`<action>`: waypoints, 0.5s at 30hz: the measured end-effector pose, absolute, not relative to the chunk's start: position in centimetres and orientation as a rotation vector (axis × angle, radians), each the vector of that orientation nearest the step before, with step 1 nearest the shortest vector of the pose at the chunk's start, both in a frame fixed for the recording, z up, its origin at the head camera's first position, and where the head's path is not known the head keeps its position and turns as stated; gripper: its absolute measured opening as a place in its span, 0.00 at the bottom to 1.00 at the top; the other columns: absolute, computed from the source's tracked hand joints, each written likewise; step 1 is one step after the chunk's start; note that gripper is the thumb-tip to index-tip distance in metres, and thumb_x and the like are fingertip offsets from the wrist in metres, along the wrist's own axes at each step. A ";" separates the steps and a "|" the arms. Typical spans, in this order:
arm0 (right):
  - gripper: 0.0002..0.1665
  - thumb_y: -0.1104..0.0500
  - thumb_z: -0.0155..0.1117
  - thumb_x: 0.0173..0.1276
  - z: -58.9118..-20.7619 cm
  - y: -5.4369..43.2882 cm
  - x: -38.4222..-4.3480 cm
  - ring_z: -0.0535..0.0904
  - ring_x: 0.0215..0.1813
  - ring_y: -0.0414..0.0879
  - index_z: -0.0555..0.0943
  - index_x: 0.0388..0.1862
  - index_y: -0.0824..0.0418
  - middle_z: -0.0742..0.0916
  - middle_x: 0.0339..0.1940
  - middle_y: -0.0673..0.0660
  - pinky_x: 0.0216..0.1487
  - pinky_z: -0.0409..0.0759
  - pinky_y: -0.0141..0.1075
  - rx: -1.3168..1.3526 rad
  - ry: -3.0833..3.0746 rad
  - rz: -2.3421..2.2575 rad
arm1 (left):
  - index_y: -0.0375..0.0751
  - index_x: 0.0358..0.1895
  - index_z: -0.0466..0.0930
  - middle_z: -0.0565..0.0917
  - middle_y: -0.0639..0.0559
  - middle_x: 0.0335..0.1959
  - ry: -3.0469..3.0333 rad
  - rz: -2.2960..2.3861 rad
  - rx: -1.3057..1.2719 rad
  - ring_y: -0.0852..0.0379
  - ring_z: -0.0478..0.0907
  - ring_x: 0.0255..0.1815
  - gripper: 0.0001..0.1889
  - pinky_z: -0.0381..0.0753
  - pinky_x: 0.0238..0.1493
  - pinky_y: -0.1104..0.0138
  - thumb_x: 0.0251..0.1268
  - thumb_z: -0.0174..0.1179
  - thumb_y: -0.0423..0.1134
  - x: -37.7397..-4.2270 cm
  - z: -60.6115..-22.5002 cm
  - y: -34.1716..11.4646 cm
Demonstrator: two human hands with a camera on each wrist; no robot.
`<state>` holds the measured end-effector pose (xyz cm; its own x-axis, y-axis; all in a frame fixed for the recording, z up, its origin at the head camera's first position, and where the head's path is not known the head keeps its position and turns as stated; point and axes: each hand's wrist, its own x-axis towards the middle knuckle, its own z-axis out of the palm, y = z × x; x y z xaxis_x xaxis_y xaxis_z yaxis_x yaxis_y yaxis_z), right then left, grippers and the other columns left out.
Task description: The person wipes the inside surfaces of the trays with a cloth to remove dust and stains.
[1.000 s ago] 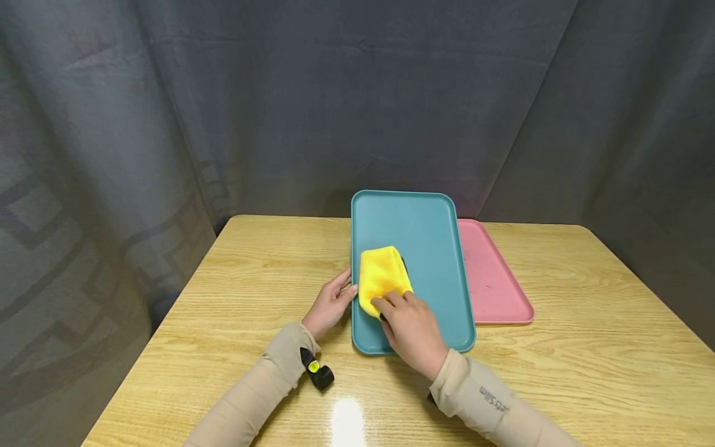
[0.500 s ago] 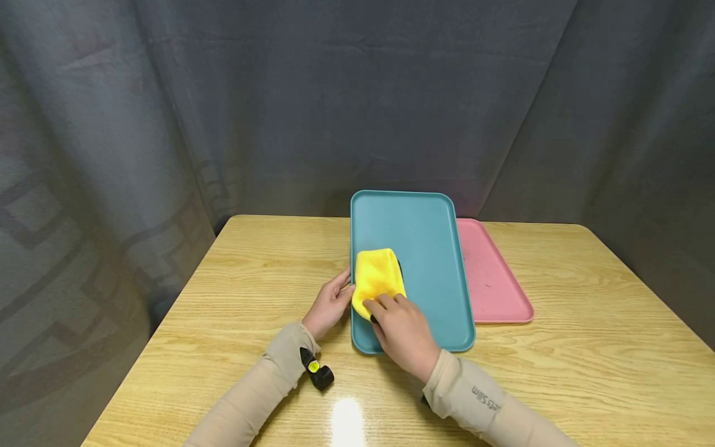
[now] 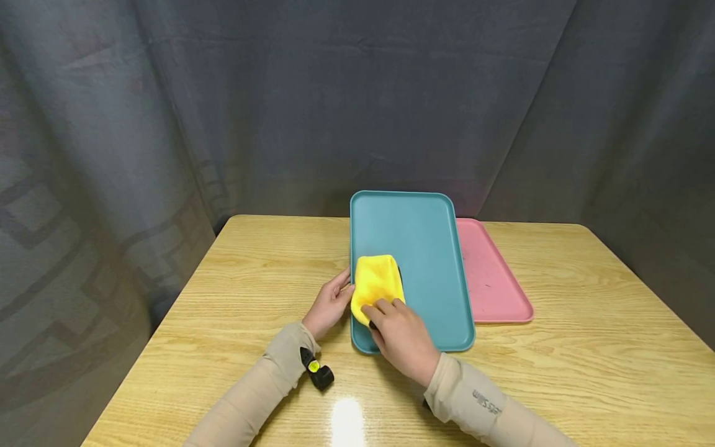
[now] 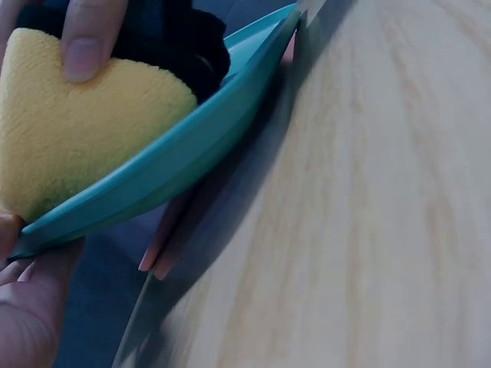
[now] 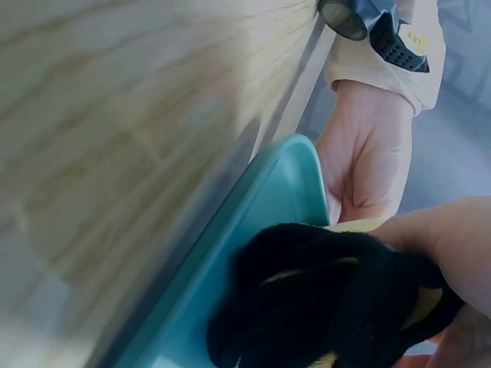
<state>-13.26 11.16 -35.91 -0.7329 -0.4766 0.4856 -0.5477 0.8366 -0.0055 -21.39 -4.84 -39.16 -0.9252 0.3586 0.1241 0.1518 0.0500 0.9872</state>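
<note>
A teal rectangular tray (image 3: 430, 261) is held at its left edge by my left hand (image 3: 329, 307), thumb over the rim and fingers underneath. In the left wrist view the tray's rim (image 4: 176, 169) stands raised off the tabletop, with a shadow below. My right hand (image 3: 404, 338) grips a folded cloth (image 3: 378, 276), yellow on the outside, against the tray's left part near the left thumb. Black folds of the cloth (image 5: 307, 291) show in the right wrist view. The right thumb is mostly hidden in the head view.
A pink tray (image 3: 494, 279) with small dark marks lies to the right, partly covered by the teal one. Both are over a light wooden table (image 3: 586, 310). Grey curtains (image 3: 357, 105) hang behind and at the sides.
My right hand has shifted the cloth left across the teal tray, then slightly toward me. The left hand and both trays have barely moved.
</note>
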 end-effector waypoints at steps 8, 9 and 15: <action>0.20 0.62 0.74 0.50 -35.9 11.9 -13.2 0.74 0.33 0.45 0.83 0.45 0.56 0.84 0.38 0.50 0.33 0.78 0.34 0.735 -2.575 0.228 | 0.39 0.73 0.51 0.57 0.43 0.73 2.196 1.982 0.528 0.49 0.57 0.73 0.27 0.62 0.71 0.58 0.73 0.44 0.33 -21.5 -39.3 -4.9; 0.20 0.62 0.73 0.50 -35.9 12.0 -13.2 0.74 0.33 0.45 0.83 0.45 0.56 0.84 0.38 0.50 0.33 0.78 0.34 0.734 -2.578 0.228 | 0.39 0.73 0.51 0.57 0.42 0.73 2.202 1.981 0.533 0.48 0.56 0.73 0.28 0.62 0.71 0.57 0.73 0.44 0.33 -21.6 -39.3 -4.9; 0.20 0.62 0.73 0.51 -36.0 12.7 -13.1 0.74 0.33 0.45 0.83 0.46 0.55 0.84 0.39 0.50 0.33 0.78 0.34 0.711 -2.601 0.232 | 0.40 0.73 0.52 0.59 0.43 0.73 2.213 1.971 0.548 0.49 0.56 0.73 0.28 0.61 0.72 0.57 0.72 0.45 0.33 -21.6 -39.3 -4.8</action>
<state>-13.08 12.74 -36.03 -0.7754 -0.4451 0.4480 -0.5172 0.8546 -0.0462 -21.59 -4.85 -39.32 -0.9260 0.3494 0.1430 0.1822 0.0819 0.9798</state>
